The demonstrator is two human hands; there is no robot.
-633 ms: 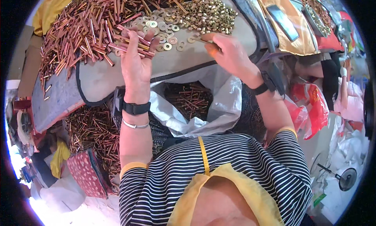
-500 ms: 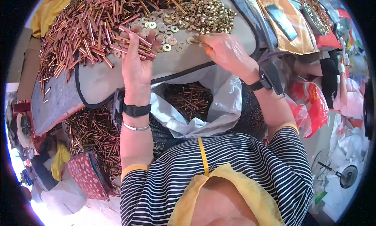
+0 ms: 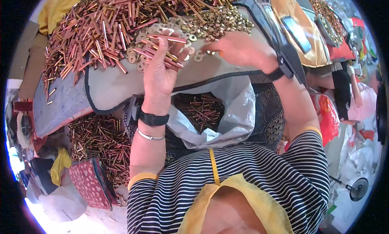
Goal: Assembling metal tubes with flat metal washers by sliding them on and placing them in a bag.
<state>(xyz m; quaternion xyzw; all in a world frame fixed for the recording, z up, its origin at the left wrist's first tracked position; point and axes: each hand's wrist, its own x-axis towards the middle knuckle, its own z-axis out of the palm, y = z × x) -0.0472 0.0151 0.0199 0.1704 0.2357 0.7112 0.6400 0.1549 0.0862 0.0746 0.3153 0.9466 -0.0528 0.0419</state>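
Plainly, coppery tubes (image 3: 172, 39) lie across the left fingers (image 3: 162, 48).

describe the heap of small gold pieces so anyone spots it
Start at the grey mat beyond the open white sack. Just past the right hand lies the gold heap: short, chunky pieces, unlike the flat washers and long rods beside it.

The left hand (image 3: 159, 75) holds coppery tubes (image 3: 175, 39); the right hand (image 3: 244, 50) is near washers (image 3: 197, 57) and brassy nuts (image 3: 226, 22)
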